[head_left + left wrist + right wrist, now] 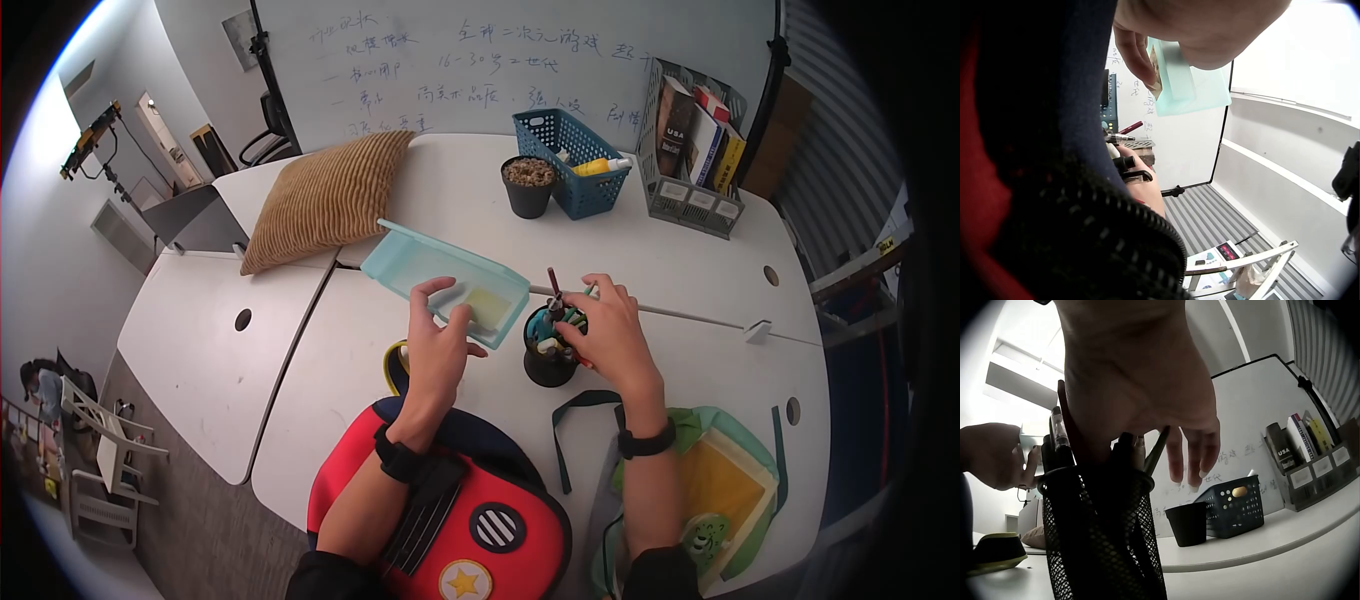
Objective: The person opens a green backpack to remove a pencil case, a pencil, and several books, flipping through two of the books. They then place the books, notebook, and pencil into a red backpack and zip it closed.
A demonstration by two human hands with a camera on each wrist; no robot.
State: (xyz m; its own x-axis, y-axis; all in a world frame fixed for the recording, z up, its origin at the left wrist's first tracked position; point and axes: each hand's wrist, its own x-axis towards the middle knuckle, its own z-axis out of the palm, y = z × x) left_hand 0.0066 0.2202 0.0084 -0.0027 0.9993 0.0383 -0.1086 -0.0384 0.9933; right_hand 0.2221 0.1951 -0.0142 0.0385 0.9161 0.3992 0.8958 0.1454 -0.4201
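My left hand (pixel 440 345) grips the near side of a translucent teal pencil box (pixel 405 262), its fingers bent over the wall. The box stands open, with a pale yellow-green piece (pixel 487 308) inside. To its right is a black mesh pen holder (pixel 550 370), filled with pens and other stationery. My right hand (pixel 612 335) is over this holder, thumb and index finger down among the pens beside a dark red pen (pixel 554 282). The right wrist view shows the other fingers (pixel 1194 456) hanging outside the rim; whether the hidden fingertips pinch a pen I cannot tell.
A red backpack (pixel 530 540) lies in front of me, a green and yellow bag (pixel 735 470) to its right. Farther back are a brown corduroy cushion (pixel 325 200), a potted plant (pixel 528 190), a blue basket (pixel 590 195) and a grey book rack (pixel 690 200).
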